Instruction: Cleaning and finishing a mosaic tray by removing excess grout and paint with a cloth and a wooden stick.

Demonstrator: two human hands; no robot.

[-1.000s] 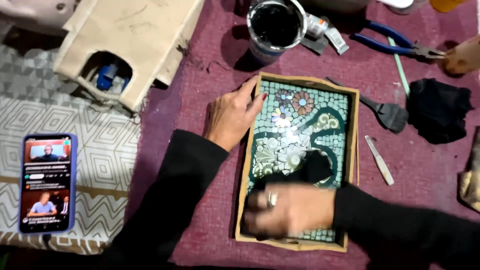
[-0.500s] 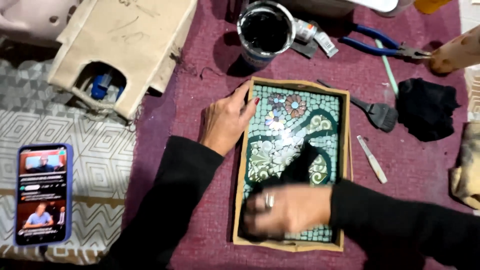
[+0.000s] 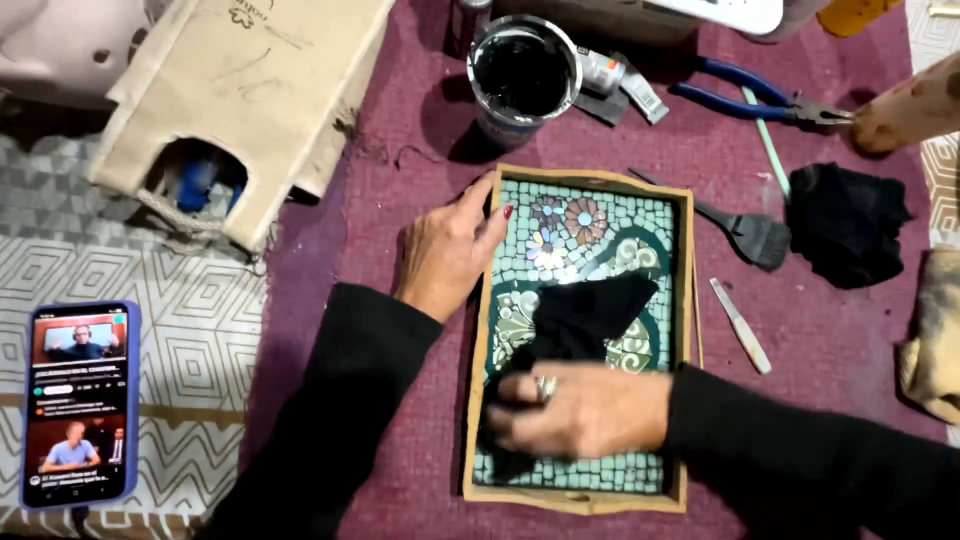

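A wooden tray (image 3: 688,262) with a teal and white mosaic of tiles, flowers and swirls lies on a maroon cloth. My left hand (image 3: 448,252) rests flat on the tray's left rim, fingers spread over the edge. My right hand (image 3: 582,409), with a ring on one finger, presses a black cloth (image 3: 588,318) onto the lower middle of the mosaic. The cloth hides part of the pattern. Both arms wear black sleeves.
A tin of black paste (image 3: 522,78) stands above the tray, with small tubes (image 3: 622,82) and blue pliers (image 3: 760,104) beside it. A dark brush (image 3: 752,234), a thin spatula (image 3: 740,325) and another black rag (image 3: 846,222) lie right. A phone (image 3: 80,402) lies left, a cardboard box (image 3: 240,105) upper left.
My right hand has slid the black cloth over the mosaic, from the lower left toward the middle right. My left hand stays on the tray's left rim.
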